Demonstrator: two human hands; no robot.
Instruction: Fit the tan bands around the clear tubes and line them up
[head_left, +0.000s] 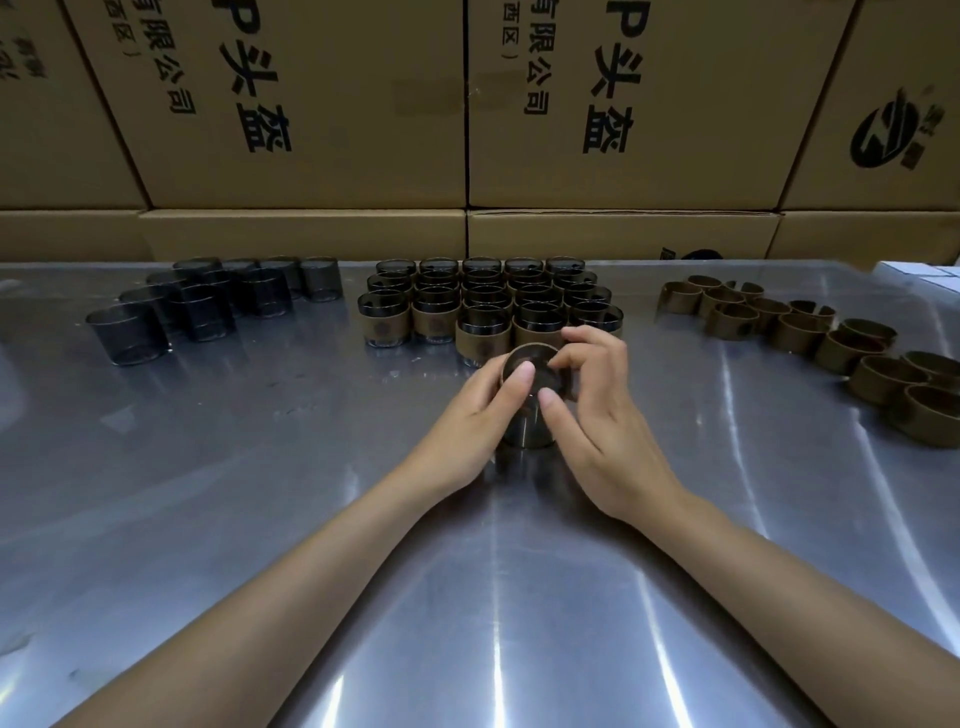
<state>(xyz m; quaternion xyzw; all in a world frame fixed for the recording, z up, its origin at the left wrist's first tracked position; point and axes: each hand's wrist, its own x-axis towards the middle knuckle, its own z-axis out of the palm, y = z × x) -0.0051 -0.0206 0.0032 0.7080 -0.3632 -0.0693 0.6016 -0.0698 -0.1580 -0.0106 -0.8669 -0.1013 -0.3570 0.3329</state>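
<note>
Near the middle of the steel bench, the left hand and the right hand both grasp one clear tube that stands upright on the bench top, fingers curled round its sides and thumbs pressing on the tan band seated at its upper rim. The tube looks light, thin-walled and smooth, so it may slip or flex if squeezed hard; gripping it low on the wall seems best. The band looks like stiff card, likely to crease, so even pressure on opposite edges should slide it down squarely. Just beyond the hands, finished tubes stand in rows toward the far edge. Bare tubes cluster toward the far left corner, and loose bands trail along the right edge. Cardboard boxes rise behind the bench.
</note>
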